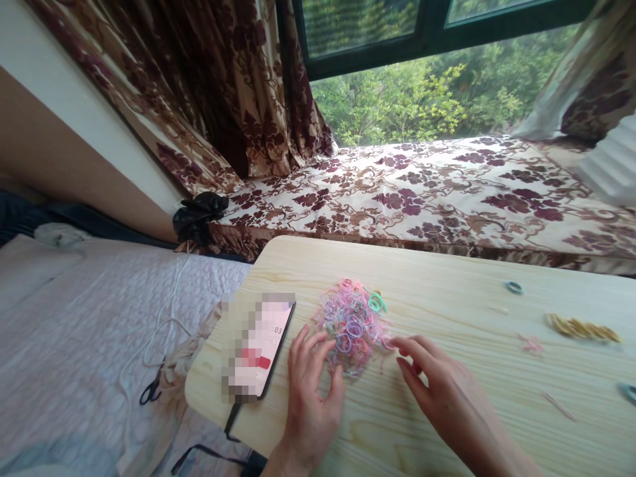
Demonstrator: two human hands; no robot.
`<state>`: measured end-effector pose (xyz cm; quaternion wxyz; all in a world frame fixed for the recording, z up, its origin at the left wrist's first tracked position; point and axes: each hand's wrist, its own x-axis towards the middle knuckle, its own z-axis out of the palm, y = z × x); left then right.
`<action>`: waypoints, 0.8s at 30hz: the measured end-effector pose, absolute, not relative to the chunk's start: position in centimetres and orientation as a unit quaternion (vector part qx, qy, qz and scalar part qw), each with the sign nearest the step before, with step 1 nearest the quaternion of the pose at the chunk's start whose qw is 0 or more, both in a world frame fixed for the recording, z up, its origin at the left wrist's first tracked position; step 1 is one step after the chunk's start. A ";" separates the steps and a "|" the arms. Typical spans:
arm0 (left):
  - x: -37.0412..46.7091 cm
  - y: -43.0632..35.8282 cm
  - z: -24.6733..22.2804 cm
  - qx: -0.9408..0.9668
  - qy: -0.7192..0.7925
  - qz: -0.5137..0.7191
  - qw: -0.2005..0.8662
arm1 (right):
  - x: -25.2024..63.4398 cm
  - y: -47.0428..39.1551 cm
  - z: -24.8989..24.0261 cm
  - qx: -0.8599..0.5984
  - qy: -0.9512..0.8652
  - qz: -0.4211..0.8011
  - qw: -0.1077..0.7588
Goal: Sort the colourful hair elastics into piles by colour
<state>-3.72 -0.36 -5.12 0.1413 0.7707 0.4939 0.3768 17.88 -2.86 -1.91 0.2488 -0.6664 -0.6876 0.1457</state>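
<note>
A heap of small elastic bands [352, 326], mostly pink and lilac, lies on the light wooden table [447, 278]. Some green bands [377, 303] sit at its upper right. My left hand [313, 391] rests against the heap's lower left side, fingers curved and apart from the thumb. At the opposite side is my right hand [442, 381], its index fingertip by the heap's right edge and its thumb held apart below. No band shows clearly between the fingers of either hand.
A phone [263, 351] with a lit screen and cable lies left of the heap. To the right are a gold twisted bundle [583, 328], a pink cluster [530, 343] and blue-grey rings [513, 287]. Beyond the table stretches a flowered window seat [397, 192]; a bed [74, 331] is left.
</note>
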 end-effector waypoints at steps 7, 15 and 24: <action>-3.8 -0.3 -5.1 0.771 0.493 0.380 0.136 | 16.6 -4.1 -1.2 -0.627 -0.742 0.162 0.173; -3.8 -0.4 -5.1 0.771 0.494 0.378 0.135 | 17.2 -4.8 -1.8 -0.627 -0.750 0.107 0.183; -3.8 -0.4 -5.1 0.773 0.494 0.376 0.133 | 15.8 -3.2 -2.5 -0.673 -0.720 0.046 0.161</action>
